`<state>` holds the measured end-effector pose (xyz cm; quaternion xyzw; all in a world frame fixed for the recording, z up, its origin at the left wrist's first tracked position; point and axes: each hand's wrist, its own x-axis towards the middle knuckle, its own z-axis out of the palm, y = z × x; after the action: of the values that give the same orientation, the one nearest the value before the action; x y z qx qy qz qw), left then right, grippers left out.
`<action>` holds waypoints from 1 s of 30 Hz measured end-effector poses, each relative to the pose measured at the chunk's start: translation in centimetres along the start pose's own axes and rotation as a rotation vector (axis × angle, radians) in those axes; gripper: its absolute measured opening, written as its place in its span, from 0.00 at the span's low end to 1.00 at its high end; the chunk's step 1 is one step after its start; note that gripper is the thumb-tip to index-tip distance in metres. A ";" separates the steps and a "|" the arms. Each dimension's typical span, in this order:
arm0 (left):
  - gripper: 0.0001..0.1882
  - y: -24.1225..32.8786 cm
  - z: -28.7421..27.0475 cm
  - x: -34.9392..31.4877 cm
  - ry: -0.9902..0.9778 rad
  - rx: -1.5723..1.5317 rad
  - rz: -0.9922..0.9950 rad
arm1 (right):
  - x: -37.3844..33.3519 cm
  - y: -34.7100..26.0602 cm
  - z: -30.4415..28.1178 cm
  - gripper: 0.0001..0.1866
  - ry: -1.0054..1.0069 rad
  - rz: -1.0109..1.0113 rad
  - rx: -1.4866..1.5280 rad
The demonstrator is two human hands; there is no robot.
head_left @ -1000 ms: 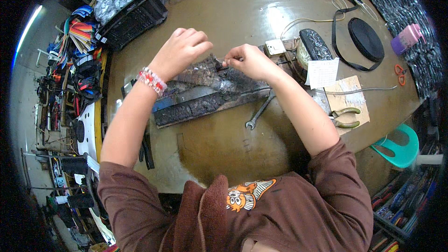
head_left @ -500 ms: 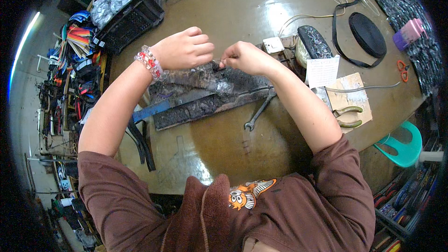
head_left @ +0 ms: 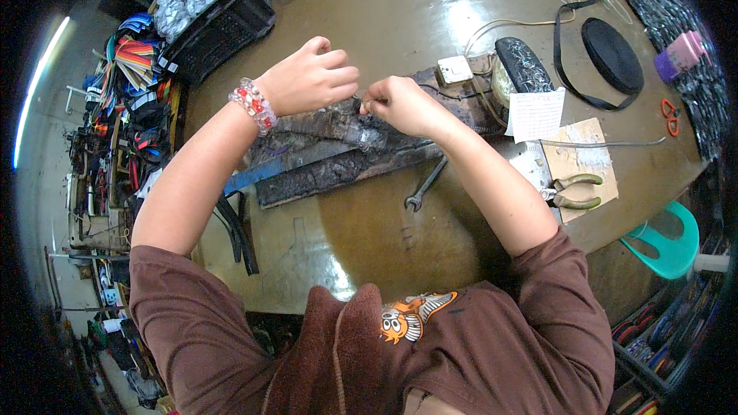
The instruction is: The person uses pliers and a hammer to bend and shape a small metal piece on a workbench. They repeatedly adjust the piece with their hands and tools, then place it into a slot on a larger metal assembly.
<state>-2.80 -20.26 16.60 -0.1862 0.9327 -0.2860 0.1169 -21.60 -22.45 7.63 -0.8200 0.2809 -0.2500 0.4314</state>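
Note:
My left hand [head_left: 314, 77], with a beaded bracelet [head_left: 254, 106] on its wrist, is closed over the far side of a dark, worn board [head_left: 307, 188]. Its fingers curl under, so whatever they hold is hidden. Close by on the right, my right hand [head_left: 406, 107] pinches thumb and forefinger together. Something small and dark shows at those fingertips, too small to name. Below both hands a flat strip with a blue end [head_left: 260, 174] lies along the board. A wrench [head_left: 424, 186] rests at the board's near edge, partly behind my right forearm.
Green-handled pliers [head_left: 575, 190] lie on cardboard at the right, near a paper sheet [head_left: 536, 114] and a white box [head_left: 455, 70]. Beyond are a black webbing roll [head_left: 612, 55] and orange scissors [head_left: 671, 117]. A black crate [head_left: 223, 34] stands far left; black straps [head_left: 240, 234] lie nearer.
The whole view has shifted slightly. Both hands stay close together over the board, with only small movement in the fingers.

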 end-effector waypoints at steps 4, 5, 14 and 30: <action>0.08 -0.2 -0.3 0.0 -0.011 0.003 0.008 | -0.4 -0.4 -0.2 0.07 0.036 -0.030 -0.003; 0.08 -0.3 -0.3 0.0 0.011 0.008 0.017 | -0.5 -0.5 -0.3 0.07 0.065 -0.007 -0.052; 0.08 0.5 0.7 -1.5 0.188 -0.018 -0.036 | -0.6 -1.0 -1.3 0.10 0.180 -0.084 -0.275; 0.06 1.4 1.9 -1.9 0.312 -0.026 -0.083 | -0.4 -1.4 -1.3 0.09 0.130 -0.167 -0.587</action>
<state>-0.85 -19.29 14.49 -0.1793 0.9346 -0.3040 -0.0434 -22.44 -22.28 9.39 -0.9121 0.2998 -0.2448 0.1353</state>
